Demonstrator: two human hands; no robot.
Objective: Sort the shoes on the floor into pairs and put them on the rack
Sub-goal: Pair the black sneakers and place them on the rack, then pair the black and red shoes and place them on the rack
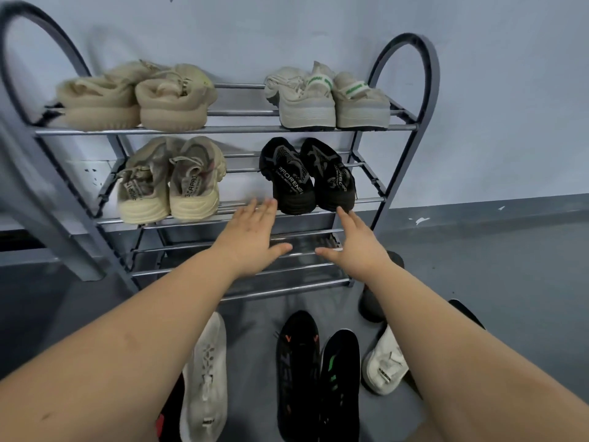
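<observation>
Left grip: left hand (251, 232) stretched forward with fingers straight and spread, thumb out to the side; it holds nothing; its fingertips reach the front rail of the middle shelf, just beside the heel of the black pair.
Right grip: right hand (355, 242) likewise flat and spread, holding nothing; its fingertips lie just below the heel of the right-hand black shoe; whether they touch it I cannot tell.
Black pair: black sneakers (307, 177) stand side by side, heels outward, on the middle shelf, directly beyond and between the two grips.
Rack: grey metal rack (223, 130) with arched side frames stands against the wall; both grips hover over its bare lower rails.
Beside the left grip: beige sneakers (173, 183) sit on the same shelf, to the left of that hand.
Above the grips: tan chunky shoes (134, 97) at the top left; pale shoes with green-lettered tabs (328, 97) at the top right.
Floor, behind the grips: white shoe (205, 381) under the left forearm; black shoe with orange marks (298, 371) touching a black shoe with green marks (339, 384) between the forearms; small white shoe (384, 365) and a dark shoe (373, 304) by the right forearm.
</observation>
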